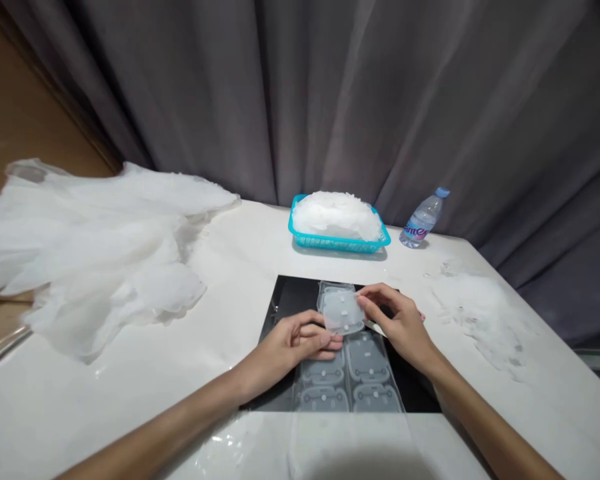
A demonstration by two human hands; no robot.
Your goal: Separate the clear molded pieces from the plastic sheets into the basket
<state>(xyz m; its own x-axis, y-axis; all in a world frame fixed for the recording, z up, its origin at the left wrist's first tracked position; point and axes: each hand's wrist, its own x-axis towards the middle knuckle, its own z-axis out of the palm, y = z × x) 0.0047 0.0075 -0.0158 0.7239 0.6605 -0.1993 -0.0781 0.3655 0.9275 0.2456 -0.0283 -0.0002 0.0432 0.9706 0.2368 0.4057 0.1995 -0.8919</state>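
A rounded, translucent plastic piece (344,312) with small raised marks is held up between my hands. My right hand (400,323) pinches its right edge between thumb and fingers. A slim, pale tool (375,327) also lies under that hand, with a bit of pink past the knuckles; its kind is mostly hidden. At the lower left edge of the piece, the curled fingers of my left hand (310,339) close on it. Beneath, a clear sheet of similar rounded pieces (371,363) lies in rows on a black mat (293,297).
Behind the mat stands a turquoise basket (340,243) heaped with white, fluffy sheets. A water bottle (423,220) with a blue cap is to its right. Crumpled white film (110,247) covers the left of the white table (245,253); more thin film (485,320) lies at right.
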